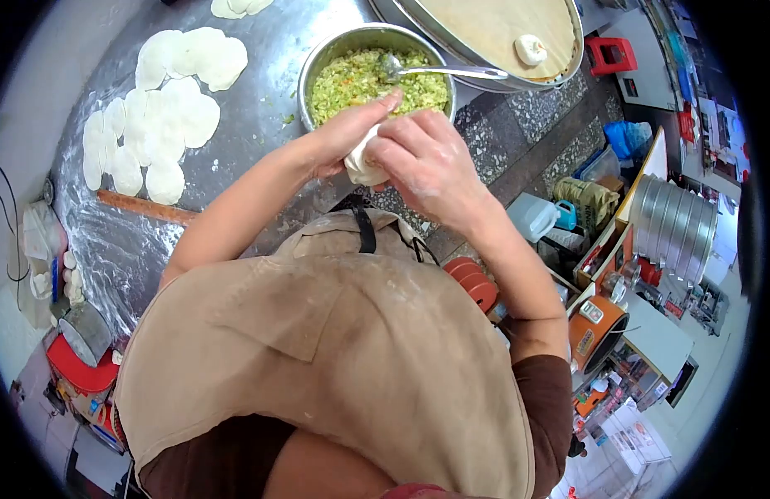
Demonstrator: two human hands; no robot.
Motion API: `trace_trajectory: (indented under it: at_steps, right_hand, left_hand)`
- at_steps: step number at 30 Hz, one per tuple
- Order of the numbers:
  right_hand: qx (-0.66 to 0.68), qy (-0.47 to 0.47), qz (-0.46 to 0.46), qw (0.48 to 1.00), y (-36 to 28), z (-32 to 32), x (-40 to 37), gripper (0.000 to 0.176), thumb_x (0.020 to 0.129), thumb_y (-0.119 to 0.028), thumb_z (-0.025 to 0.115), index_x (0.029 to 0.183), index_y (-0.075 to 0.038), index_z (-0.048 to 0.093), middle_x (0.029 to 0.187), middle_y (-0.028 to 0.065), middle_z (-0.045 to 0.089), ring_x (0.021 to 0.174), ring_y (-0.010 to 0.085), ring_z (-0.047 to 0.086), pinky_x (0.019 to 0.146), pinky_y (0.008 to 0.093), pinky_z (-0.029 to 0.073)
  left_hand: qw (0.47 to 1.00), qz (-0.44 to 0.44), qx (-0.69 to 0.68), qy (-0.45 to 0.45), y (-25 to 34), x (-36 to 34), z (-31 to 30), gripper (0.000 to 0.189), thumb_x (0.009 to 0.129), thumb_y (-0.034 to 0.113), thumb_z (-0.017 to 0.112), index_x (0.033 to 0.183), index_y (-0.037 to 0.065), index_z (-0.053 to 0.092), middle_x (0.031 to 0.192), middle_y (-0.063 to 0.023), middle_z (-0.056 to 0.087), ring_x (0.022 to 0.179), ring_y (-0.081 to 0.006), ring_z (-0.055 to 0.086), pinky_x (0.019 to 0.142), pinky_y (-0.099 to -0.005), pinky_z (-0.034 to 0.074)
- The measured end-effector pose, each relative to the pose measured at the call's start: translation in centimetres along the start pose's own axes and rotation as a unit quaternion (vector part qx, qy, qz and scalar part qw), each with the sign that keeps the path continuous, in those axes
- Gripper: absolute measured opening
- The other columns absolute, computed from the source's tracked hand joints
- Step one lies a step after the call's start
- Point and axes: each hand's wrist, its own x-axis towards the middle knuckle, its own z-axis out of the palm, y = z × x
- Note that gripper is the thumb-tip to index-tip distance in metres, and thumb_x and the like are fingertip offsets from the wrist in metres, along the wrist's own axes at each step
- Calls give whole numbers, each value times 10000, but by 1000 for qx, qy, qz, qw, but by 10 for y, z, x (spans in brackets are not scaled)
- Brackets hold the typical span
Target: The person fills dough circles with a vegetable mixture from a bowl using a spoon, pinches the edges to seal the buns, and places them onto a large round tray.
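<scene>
A white dough bun [366, 166] is held between both hands, close to the near rim of a metal bowl [306, 87]. My left hand [345, 133] cups the bun from the left, its thumb stretched toward the bowl. The fingers of my right hand [426, 162] are curled and closed on the top of the dough, hiding part of it. In the bowl lies a chopped green and pale filling [343, 83] with orange specks. A metal spoon [439, 71] rests in the filling, its handle over the right rim.
Flat round dough wrappers [173, 116] lie overlapping on the floured metal table [260, 50] at left, beside a wooden rolling pin [144, 206]. At upper right, a round steamer tray [476, 33] bears one formed bun [530, 50]. A red stool [611, 55] stands beyond it.
</scene>
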Motion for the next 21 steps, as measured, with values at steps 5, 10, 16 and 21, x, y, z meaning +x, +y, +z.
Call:
trace_trajectory:
  at_steps: [5, 10, 16, 21]
  right_hand:
    - [26, -70, -14, 997, 6, -8, -2, 359, 620, -139, 713, 940, -65, 571, 955, 83, 561, 860, 259, 554, 742, 367, 450]
    - [94, 80, 180, 976, -14, -10, -5, 241, 715, -103, 713, 924, -40, 610, 856, 112, 577, 795, 280, 580, 674, 366, 481]
    - [155, 194, 335, 909, -33, 20, -1, 120, 741, -61, 701, 817, -4, 628, 758, 105, 588, 615, 179, 614, 558, 274, 503]
    - [185, 200, 374, 887, -31, 32, -1, 114, 741, -64, 683, 782, 0, 598, 777, 108, 583, 623, 202, 589, 554, 307, 478]
  left_hand:
    - [997, -27, 45, -59, -6, 4, -11, 607, 931, 570, 315, 993, 22, 566, 820, -108, 636, 617, -170, 640, 461, -293, 530]
    - [987, 157, -45, 3, -13, 9, -5, 679, 938, 585, 214, 940, 19, 588, 839, -110, 644, 688, -180, 647, 577, -282, 544]
    - [941, 310, -128, 54, -20, 10, 5, 716, 947, 571, 144, 901, 10, 586, 842, -119, 634, 763, -190, 626, 717, -292, 521]
    - [936, 326, -88, 94, -24, 9, 4, 657, 959, 529, 191, 891, 9, 586, 838, -118, 628, 742, -188, 625, 690, -293, 522]
